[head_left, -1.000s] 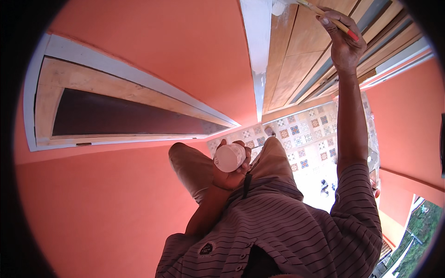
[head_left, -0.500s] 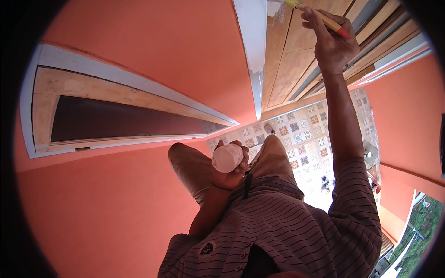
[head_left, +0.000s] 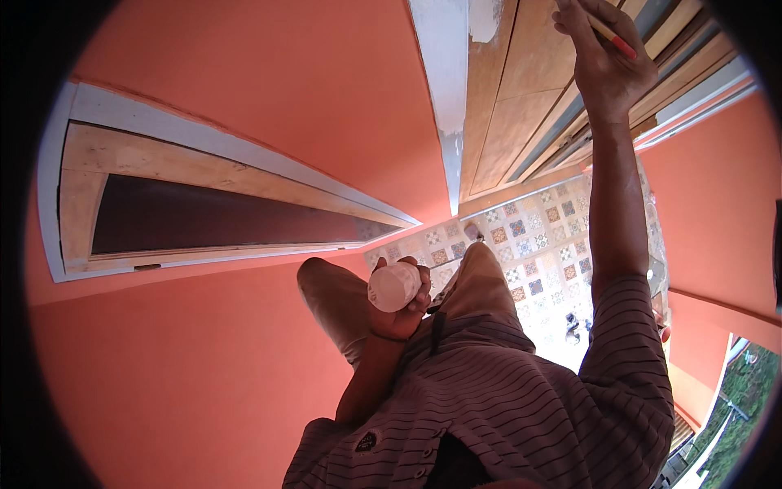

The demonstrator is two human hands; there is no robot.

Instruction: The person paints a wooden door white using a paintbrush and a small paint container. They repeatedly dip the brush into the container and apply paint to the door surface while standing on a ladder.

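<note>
My left hand (head_left: 404,318) is wrapped round a pale cup (head_left: 395,287) in front of my waist; the cup's round whitish face shows. Raised high at the upper right, my right hand (head_left: 612,69) grips a paintbrush (head_left: 611,36) by its wooden, red-ended handle. The brush's bristles lie beyond the top edge, so I cannot see what they touch. Close to that hand is a wooden door (head_left: 521,106) with long panels. White paint (head_left: 485,20) covers a patch at its upper left, beside a white frame post (head_left: 444,81).
Coral walls (head_left: 163,367) stand close on the left and right. A wood-framed window (head_left: 220,212) with dark glass is set in the left wall. Patterned tiles (head_left: 529,224) cover the floor, where a small dark object (head_left: 573,328) lies. Greenery (head_left: 753,407) shows at lower right.
My right hand has moved right with the paintbrush, whose bristle end has left the picture. More of the white patch shows. The cup has shifted slightly left in my left hand.
</note>
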